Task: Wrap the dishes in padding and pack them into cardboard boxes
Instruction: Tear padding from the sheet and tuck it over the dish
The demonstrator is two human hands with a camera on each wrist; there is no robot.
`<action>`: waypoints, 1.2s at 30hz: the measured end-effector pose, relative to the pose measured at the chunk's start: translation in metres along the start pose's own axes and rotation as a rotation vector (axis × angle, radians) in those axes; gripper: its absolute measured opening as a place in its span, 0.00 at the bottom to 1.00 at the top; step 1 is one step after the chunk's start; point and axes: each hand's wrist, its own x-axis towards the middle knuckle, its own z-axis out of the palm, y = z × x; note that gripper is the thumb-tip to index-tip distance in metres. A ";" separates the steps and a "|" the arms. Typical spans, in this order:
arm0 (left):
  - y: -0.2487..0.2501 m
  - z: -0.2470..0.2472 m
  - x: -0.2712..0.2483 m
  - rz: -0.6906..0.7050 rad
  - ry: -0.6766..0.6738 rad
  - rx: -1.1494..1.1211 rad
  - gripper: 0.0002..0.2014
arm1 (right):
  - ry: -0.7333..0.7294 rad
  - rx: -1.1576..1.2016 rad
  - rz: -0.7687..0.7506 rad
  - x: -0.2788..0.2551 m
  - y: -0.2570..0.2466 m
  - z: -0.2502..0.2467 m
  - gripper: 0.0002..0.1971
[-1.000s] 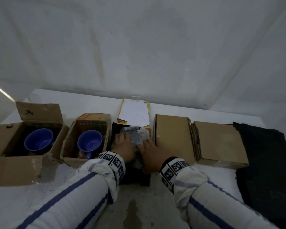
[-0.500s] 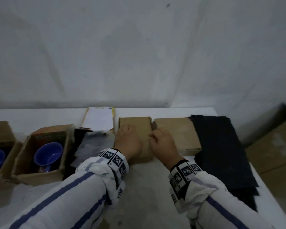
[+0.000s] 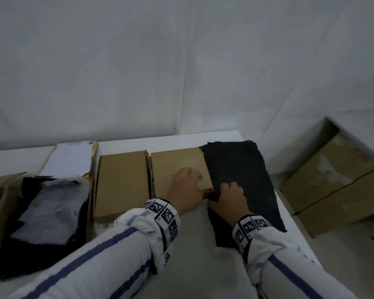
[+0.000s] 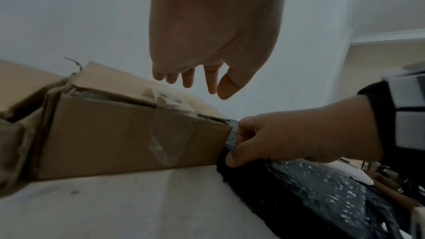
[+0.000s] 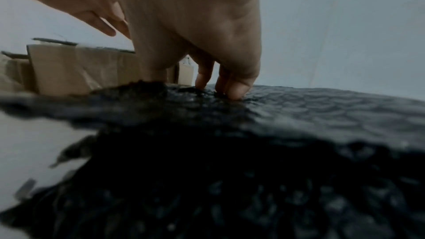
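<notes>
On the white tabletop point(image 3: 181, 244), left to right: an open carton holding a grey-and-black padding sheet point(image 3: 52, 212), two closed cardboard boxes, then a black bubble-wrap sheet point(image 3: 242, 175) at the right end. The left hand point(image 3: 185, 190) hovers, fingers relaxed and holding nothing, over the nearer corner of the right-hand closed box point(image 3: 177, 167). The right hand point(image 3: 229, 197), just beside it, pinches the wrap's left edge against that corner. A sharp pull could snag the ragged sheet on the carton, drag the box, or send the wrap's far side off the tabletop edge. Only a sliver of blue dish shows at far left.
</notes>
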 end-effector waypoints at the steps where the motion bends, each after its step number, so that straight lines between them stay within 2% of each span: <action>1: 0.000 0.002 0.000 -0.003 0.004 0.002 0.23 | 0.028 -0.018 -0.017 0.001 0.001 0.003 0.25; 4: 0.000 0.007 -0.002 -0.001 0.040 0.015 0.21 | 0.064 0.030 -0.029 0.004 0.004 0.004 0.15; 8: 0.004 0.006 -0.004 -0.008 0.102 0.041 0.17 | 0.019 0.201 0.001 0.014 0.012 -0.003 0.05; 11: 0.008 0.006 0.000 -0.021 0.060 -0.033 0.14 | 0.051 0.448 0.067 0.021 0.021 -0.015 0.15; 14: 0.016 0.004 0.006 -0.051 -0.029 -0.166 0.10 | 0.212 0.708 0.107 0.016 0.026 -0.030 0.19; 15: 0.021 0.004 0.008 -0.061 -0.067 -0.206 0.13 | 0.256 0.779 0.098 0.013 0.026 -0.035 0.20; 16: 0.024 0.005 0.009 -0.074 -0.109 -0.302 0.18 | 0.288 0.807 0.062 0.010 0.025 -0.039 0.20; 18: 0.034 0.006 0.010 -0.148 -0.203 -0.653 0.25 | 0.294 0.740 -0.070 0.003 0.020 -0.043 0.19; 20: 0.040 0.008 0.012 -0.209 -0.233 -0.943 0.21 | 0.257 0.600 -0.255 -0.004 0.012 -0.040 0.13; 21: 0.042 0.008 0.014 -0.243 -0.194 -1.009 0.18 | 0.236 0.561 -0.329 -0.009 0.008 -0.037 0.10; 23: 0.042 0.005 0.017 -0.344 -0.040 -1.058 0.13 | 0.268 0.537 -0.387 -0.011 0.006 -0.031 0.16; 24: 0.041 0.002 0.017 -0.381 0.010 -1.074 0.13 | 0.327 0.563 -0.356 -0.010 0.007 -0.031 0.19; 26: 0.036 -0.009 0.015 -0.377 0.029 -1.135 0.12 | 0.406 0.627 -0.181 0.000 0.015 -0.034 0.17; 27: 0.033 -0.017 0.012 -0.367 0.041 -1.167 0.12 | 0.374 0.667 -0.044 0.003 0.019 -0.040 0.13; 28: 0.030 -0.027 0.009 -0.359 0.053 -1.192 0.12 | 0.278 0.744 0.088 0.006 0.020 -0.046 0.11; 30: 0.018 -0.045 0.001 -0.344 0.079 -1.226 0.12 | 0.057 0.977 0.233 0.008 0.014 -0.055 0.12; 32: 0.004 -0.064 -0.009 -0.329 0.111 -1.223 0.12 | -0.076 1.142 0.260 0.009 -0.002 -0.060 0.11; 34: -0.012 -0.083 -0.021 -0.318 0.151 -1.247 0.13 | -0.161 1.197 0.245 0.009 -0.022 -0.064 0.09; 36: -0.027 -0.104 -0.035 -0.301 0.190 -1.268 0.13 | -0.268 1.250 0.226 0.004 -0.047 -0.070 0.12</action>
